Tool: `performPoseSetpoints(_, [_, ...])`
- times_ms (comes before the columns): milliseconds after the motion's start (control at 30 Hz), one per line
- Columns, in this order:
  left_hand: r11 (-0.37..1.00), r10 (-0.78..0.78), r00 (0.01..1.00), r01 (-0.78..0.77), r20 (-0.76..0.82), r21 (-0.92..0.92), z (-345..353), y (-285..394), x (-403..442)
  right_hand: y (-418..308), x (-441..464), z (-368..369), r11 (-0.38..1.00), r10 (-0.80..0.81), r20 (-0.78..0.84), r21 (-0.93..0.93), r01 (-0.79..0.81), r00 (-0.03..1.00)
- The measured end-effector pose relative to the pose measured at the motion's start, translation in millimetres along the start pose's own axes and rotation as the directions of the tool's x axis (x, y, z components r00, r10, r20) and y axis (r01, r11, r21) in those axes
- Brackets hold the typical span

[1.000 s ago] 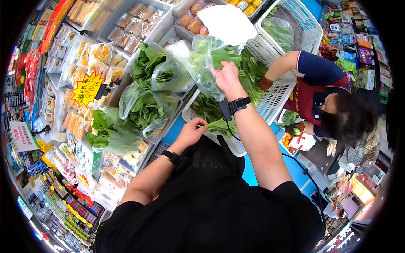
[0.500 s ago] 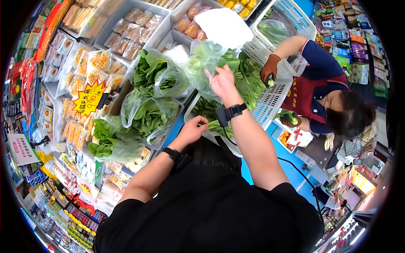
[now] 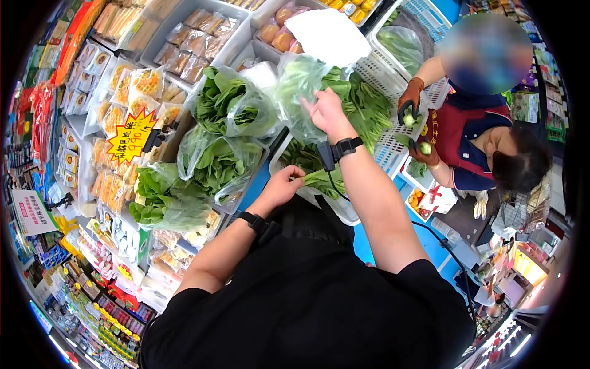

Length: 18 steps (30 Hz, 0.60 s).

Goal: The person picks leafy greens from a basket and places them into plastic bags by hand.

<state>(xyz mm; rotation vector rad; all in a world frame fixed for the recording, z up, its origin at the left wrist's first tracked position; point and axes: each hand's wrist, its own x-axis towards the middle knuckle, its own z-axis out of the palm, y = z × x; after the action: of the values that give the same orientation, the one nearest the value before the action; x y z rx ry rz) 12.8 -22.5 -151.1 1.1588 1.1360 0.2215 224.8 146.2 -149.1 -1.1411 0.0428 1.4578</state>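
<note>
Left hand (image 3: 284, 186) pinches leafy stalk (image 3: 318, 178) over near edge of white crate (image 3: 392, 150); right hand (image 3: 329, 114) touches bagged greens (image 3: 300, 92), grip unclear; narrow blue gap (image 3: 262, 177) left of crate.

Blue floor (image 3: 365, 243), packed shop shelves (image 3: 92, 301), bright yellow panel (image 3: 530, 269), strip lights (image 3: 521, 343)

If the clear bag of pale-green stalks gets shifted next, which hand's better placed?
Likely the right hand: it is right at the transparent plastic bag of pale-green stalks. The left hand sits lower in view, at loose leafy green stalks.
</note>
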Motion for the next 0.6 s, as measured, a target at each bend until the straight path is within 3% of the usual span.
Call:
performPoseSetpoints(33, [1.000,0.002,1.000,-0.002,0.003,0.001,0.0,3.3,0.0,-2.8,-5.3,-1.1,1.000,-0.003,-0.002,0.000,0.003,1.000])
performPoseSetpoints(67, [1.000,-0.020,1.000,0.020,-0.005,0.003,-0.3,5.9,-0.4,-6.1,-10.5,-3.0,0.956,-0.070,-0.048,-0.290,0.053,0.996])
performPoseSetpoints(100, [0.999,-0.046,0.999,0.046,-0.013,0.006,-0.6,9.3,-1.6,-8.6,-17.0,-3.9,0.828,-0.144,-0.076,-0.556,0.078,0.987])
performPoseSetpoints(133, [0.999,-0.048,0.999,0.048,-0.009,0.005,0.5,5.0,0.2,-15.4,-22.1,-11.6,0.582,-0.223,-0.033,-0.806,0.106,0.974])
performPoseSetpoints(167, [1.000,-0.012,1.000,0.012,-0.023,-0.006,1.0,-0.1,3.3,-21.7,-29.7,-21.2,0.584,-0.222,-0.039,-0.805,0.101,0.974])
performPoseSetpoints(233, [1.000,0.018,1.000,-0.018,-0.020,-0.008,-2.7,0.8,4.7,-42.4,-62.5,-31.6,-0.005,-0.516,0.238,-0.961,0.275,0.823])
performPoseSetpoints(267, [0.994,0.075,0.997,-0.073,-0.023,0.078,-6.4,11.9,0.5,-53.5,-79.2,-38.0,0.033,-0.514,0.241,-0.954,0.299,0.823])
performPoseSetpoints(300, [0.978,0.134,0.991,-0.129,-0.018,0.161,-9.2,22.0,-3.2,-65.5,-99.5,-42.6,0.169,-0.444,0.222,-0.931,0.324,0.868])
performPoseSetpoints(333, [0.921,0.306,0.952,-0.297,0.003,0.253,-12.7,29.1,-4.8,-71.1,-111.3,-58.2,0.125,-0.423,0.266,-0.930,0.347,0.866])
performPoseSetpoints(367, [0.921,0.302,0.953,-0.298,0.025,0.252,-12.4,37.1,-7.0,-77.3,-121.9,-75.1,0.083,-0.400,0.307,-0.926,0.368,0.863])
performPoseSetpoints(400, [0.877,0.394,0.919,-0.380,0.014,0.293,-11.4,48.5,-10.7,-82.4,-130.4,-94.7,0.089,-0.409,0.285,-0.933,0.349,0.867])
performPoseSetpoints(433, [0.824,0.485,0.875,-0.459,0.008,0.333,-10.2,59.4,-13.6,-87.0,-137.9,-114.3,0.183,-0.395,0.209,-0.936,0.300,0.894])
performPoseSetpoints(467, [0.821,0.467,0.884,-0.445,0.028,0.357,-8.9,68.3,-15.6,-91.2,-144.4,-131.1,0.274,-0.377,0.138,-0.928,0.252,0.916])
performPoseSetpoints(500, [0.818,0.466,0.883,-0.452,0.049,0.355,-5.9,72.2,-15.2,-95.0,-154.1,-142.2,0.280,-0.389,0.120,-0.929,0.241,0.914])
performPoseSetpoints(600, [0.769,0.534,0.841,-0.526,0.086,0.363,3.9,82.5,-14.1,-101.1,-194.2,-156.2,0.097,-0.254,0.255,-0.953,0.287,0.933])
